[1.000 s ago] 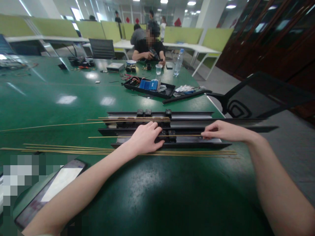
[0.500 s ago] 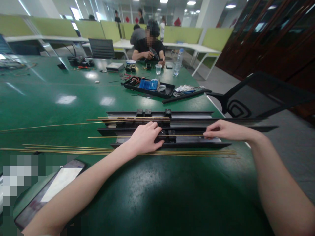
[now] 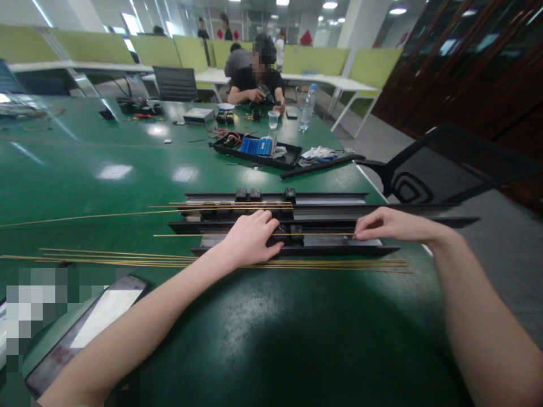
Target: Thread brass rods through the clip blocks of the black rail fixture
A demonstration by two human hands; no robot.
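Observation:
My left hand (image 3: 254,237) is wrapped over a black block on the front rail (image 3: 360,250), its fingers bent round the block, which it mostly covers. Just right of it sits another black block (image 3: 296,234). A thin brass rod (image 3: 326,234) runs lengthwise along this rail and passes by the blocks. At the rod's right end, my right hand (image 3: 370,225) pinches it between thumb and fingers. Behind are more black rails (image 3: 335,199) with several black blocks and brass rods on them. Several loose brass rods (image 3: 339,264) lie in front of the front rail.
A black tray (image 3: 291,158) holds a blue item and cables. Beside it are white gloves (image 3: 318,154) and a long black strip (image 3: 322,166). A bottle (image 3: 307,107) and a cup (image 3: 273,118) stand farther back, near a seated person (image 3: 258,76). A phone (image 3: 89,333) lies front left.
My right hand has moved slightly to the right, and the pinched rod has shifted right with it. My left hand stays in place.

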